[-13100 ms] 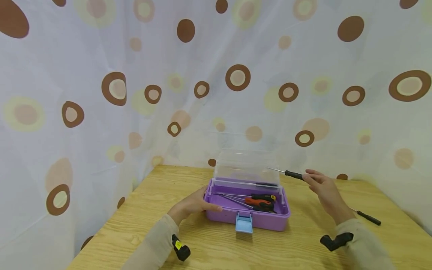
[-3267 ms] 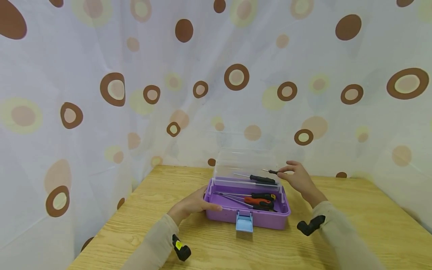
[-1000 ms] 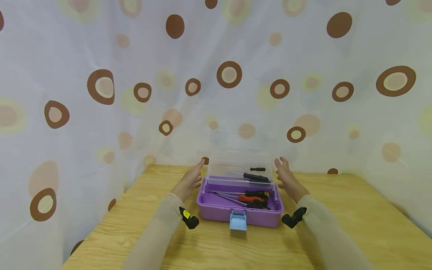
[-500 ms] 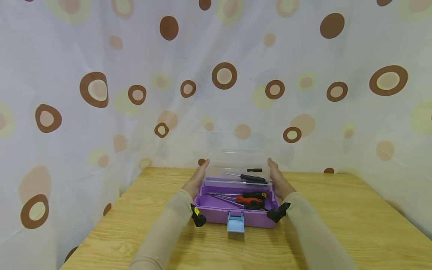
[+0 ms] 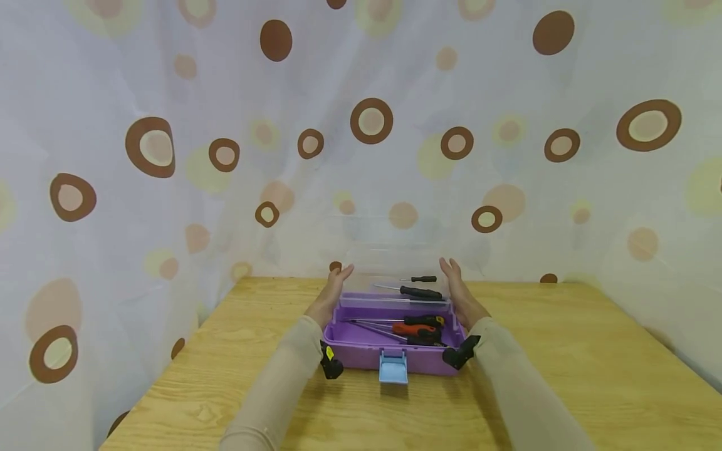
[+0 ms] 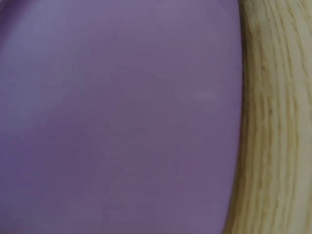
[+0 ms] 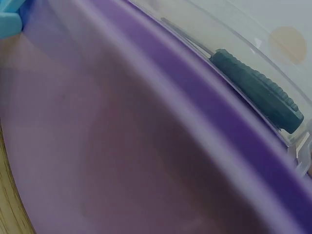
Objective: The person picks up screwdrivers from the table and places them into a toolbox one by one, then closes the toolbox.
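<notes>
A purple toolbox [image 5: 361, 356] stands on the table with its clear lid [image 5: 395, 255] tipped back. Inside the box lie screwdrivers with black handles and one with an orange-and-black handle [image 5: 414, 329]. A small black screwdriver [image 5: 424, 279] and a larger black-handled screwdriver [image 5: 420, 292] rest in the lid, above another dark handle. My left hand [image 5: 329, 297] is at the lid's left side and my right hand [image 5: 464, 299] at its right side, both with fingers extended. Contact with the lid is hard to make out. In the right wrist view a dark handle [image 7: 258, 90] shows through the lid.
A light blue latch [image 5: 393, 369] hangs down at the box's front. The wooden table [image 5: 564, 376] extends on both sides, and a dotted curtain [image 5: 395, 169] hangs behind the lid. The left wrist view is mostly the box's purple wall [image 6: 122, 117].
Earlier my right hand held a black screwdriver, then a small one; both now lie in the lid. The screwdriver on the table's right is gone. My left hand left the box rim; both hands moved to the lid's sides.
</notes>
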The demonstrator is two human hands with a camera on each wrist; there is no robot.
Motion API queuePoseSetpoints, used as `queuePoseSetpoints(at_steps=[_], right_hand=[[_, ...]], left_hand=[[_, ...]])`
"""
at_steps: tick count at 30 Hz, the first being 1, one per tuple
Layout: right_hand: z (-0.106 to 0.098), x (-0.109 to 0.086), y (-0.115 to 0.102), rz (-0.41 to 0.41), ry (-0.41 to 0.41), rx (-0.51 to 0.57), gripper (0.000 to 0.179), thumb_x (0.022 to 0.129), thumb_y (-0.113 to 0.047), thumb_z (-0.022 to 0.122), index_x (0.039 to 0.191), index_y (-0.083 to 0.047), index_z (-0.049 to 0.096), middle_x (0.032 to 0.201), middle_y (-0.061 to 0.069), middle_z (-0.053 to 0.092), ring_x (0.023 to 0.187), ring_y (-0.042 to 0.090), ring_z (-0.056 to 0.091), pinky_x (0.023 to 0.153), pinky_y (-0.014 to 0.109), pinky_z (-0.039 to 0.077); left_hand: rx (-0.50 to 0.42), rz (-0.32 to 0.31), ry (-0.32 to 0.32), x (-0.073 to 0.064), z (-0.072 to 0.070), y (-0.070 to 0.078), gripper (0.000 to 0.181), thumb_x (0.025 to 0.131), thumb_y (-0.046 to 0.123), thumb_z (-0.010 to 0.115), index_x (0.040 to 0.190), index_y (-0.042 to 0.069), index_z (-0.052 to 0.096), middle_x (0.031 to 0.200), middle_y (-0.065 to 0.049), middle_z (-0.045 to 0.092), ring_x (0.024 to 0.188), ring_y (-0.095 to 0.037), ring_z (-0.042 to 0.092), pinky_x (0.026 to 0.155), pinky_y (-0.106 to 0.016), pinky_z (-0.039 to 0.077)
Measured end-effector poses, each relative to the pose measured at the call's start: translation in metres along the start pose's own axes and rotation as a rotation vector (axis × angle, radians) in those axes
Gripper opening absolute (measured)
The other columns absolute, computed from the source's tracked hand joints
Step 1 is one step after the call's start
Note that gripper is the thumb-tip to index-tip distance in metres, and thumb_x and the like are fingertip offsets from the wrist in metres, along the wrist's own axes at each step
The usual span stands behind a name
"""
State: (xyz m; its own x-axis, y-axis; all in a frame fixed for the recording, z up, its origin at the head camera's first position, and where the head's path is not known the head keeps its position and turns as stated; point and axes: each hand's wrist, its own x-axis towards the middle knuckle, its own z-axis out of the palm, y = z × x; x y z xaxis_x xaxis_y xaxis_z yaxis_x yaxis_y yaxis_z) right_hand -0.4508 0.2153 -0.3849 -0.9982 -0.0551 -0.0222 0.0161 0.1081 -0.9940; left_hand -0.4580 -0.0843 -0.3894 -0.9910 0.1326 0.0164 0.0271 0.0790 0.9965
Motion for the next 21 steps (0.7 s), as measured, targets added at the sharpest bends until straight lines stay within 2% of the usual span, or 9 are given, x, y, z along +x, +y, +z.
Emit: queuePoseSetpoints(at_steps=[13, 21], right_hand=[[0.0029, 0.0001, 0.0020, -0.096, -0.016, 0.060, 0.080, 0.107, -0.058, 0.026, 0.165, -0.020, -0.014, 0.170, 0.010, -0.021, 0.152, 0.047, -0.013, 0.117, 0.069, -0.006], [-0.0006, -0.0008, 0.0047, -0.119, -0.012, 0.061, 0.079, 0.108, -0.059, 0.026, 0.166, -0.020, -0.010, 0.170, 0.009, -0.020, 0.152, 0.047, -0.012, 0.117, 0.070, -0.005]], left_hand=[[-0.078, 0.056, 0.020, 0.0002, -0.0031, -0.0019, 0.087, 0.103, 0.054, 0.045, 0.165, 0.007, 0.005, 0.170, -0.022, -0.002, 0.154, -0.044, -0.001, 0.117, -0.069, 0.000], [-0.111, 0.103, 0.013, 0.0007, -0.0013, -0.0024, 0.083, 0.104, 0.049, 0.045, 0.165, 0.007, 0.008, 0.170, -0.021, -0.001, 0.153, -0.045, 0.001, 0.117, -0.069, 0.001]])
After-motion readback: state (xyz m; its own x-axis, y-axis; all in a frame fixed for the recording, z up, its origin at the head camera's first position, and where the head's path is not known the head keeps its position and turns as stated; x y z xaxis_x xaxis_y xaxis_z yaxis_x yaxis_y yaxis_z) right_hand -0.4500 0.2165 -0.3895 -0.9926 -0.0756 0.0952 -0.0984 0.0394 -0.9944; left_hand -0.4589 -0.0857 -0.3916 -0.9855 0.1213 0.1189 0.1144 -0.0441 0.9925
